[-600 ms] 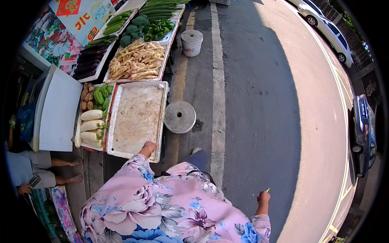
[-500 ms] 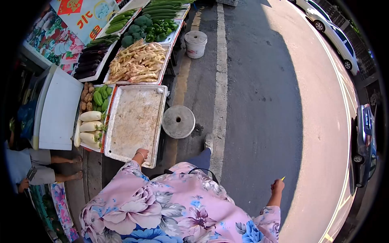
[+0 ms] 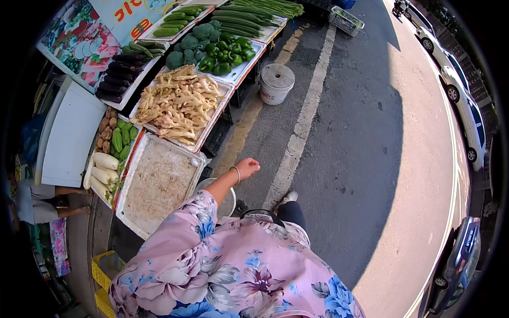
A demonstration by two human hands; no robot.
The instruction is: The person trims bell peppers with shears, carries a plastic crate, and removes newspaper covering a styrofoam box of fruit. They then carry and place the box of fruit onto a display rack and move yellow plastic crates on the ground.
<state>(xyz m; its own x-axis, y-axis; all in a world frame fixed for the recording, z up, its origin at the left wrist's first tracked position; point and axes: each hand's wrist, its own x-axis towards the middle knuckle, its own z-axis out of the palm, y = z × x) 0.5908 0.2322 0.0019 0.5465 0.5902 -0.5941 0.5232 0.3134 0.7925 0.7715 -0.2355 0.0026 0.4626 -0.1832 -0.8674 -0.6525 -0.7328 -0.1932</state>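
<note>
Left forearm [image 3: 220, 186]: bare, angled forward and rightward from a loose pink floral fabric sleeve [image 3: 192, 216]; wrist [image 3: 232, 177] ringed by thin pale bangle [image 3: 237, 174]; left hand [image 3: 247, 168], fingers [image 3: 254, 167] loosely curled.

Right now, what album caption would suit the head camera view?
A braceleted left hand held out beside a stained white tray, with eggplants and green peppers farther along.

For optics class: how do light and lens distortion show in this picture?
Head view: black border swallows the corners; the far white road line bows; sunlit roadway looks pale beside shaded asphalt; the left hand stands out against it.
</note>
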